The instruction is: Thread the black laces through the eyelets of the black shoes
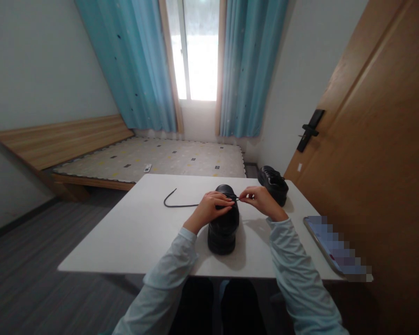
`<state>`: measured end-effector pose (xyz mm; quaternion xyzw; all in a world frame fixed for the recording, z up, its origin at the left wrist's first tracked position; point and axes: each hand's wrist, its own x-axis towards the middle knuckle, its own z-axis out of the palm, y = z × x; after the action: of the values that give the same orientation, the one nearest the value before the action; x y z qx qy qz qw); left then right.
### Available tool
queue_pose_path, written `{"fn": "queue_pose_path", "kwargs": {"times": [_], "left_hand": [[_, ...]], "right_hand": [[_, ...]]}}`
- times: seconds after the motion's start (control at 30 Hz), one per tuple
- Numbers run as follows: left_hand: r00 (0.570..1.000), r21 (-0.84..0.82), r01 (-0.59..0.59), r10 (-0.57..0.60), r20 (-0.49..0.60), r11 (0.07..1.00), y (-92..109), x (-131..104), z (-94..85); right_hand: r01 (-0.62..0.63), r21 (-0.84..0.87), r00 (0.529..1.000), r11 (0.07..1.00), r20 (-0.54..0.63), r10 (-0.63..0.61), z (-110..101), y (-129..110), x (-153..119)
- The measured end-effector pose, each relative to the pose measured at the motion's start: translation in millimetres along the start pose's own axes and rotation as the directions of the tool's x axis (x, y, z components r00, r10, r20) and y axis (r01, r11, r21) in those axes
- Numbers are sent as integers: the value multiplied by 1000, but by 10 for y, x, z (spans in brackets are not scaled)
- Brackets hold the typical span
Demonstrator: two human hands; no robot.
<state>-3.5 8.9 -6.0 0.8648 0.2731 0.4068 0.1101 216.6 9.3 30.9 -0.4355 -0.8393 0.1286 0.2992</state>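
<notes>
A black lace-up shoe [222, 235] stands on the white table [132, 242] in front of me, heel toward me. My left hand [211, 208] lies over the shoe's upper from the left, its fingers bent across the lacing area and holding it. At the shoe's right side, my right hand [260, 199] pinches a short bit of dark lace between thumb and fingertips. Another stretch of black shoelace [181, 205] runs out to the left across the tabletop and curls at its tip. My left fingers hide most of the eyelets.
A second black shoe [274, 185] sits at the table's back right corner. On the right edge lies a tablet-like device [330, 249], its screen blurred out. Beyond the table is a bed [181, 156] with a small white object [147, 168]. A wooden door [373, 139] stands close on the right.
</notes>
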Motion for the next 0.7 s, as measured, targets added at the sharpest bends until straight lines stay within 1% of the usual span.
{"fn": "queue_pose_path", "kwargs": {"times": [0.2,0.43,0.7], "left_hand": [[1000,-2,17,-17,5,1000,10,-3,-7],[1000,-24,-16,16,-15,1000,14,-1,-7],[1000,-15,27,-27,11,1000,52,1,-34]], "right_hand": [[24,11,1000,1000,6,-24,-3,-3,-2],[14,35,1000,999,-6,-14,-2,-32,-4],[34,60,999,998,13,-34,48,-93,-1]]}}
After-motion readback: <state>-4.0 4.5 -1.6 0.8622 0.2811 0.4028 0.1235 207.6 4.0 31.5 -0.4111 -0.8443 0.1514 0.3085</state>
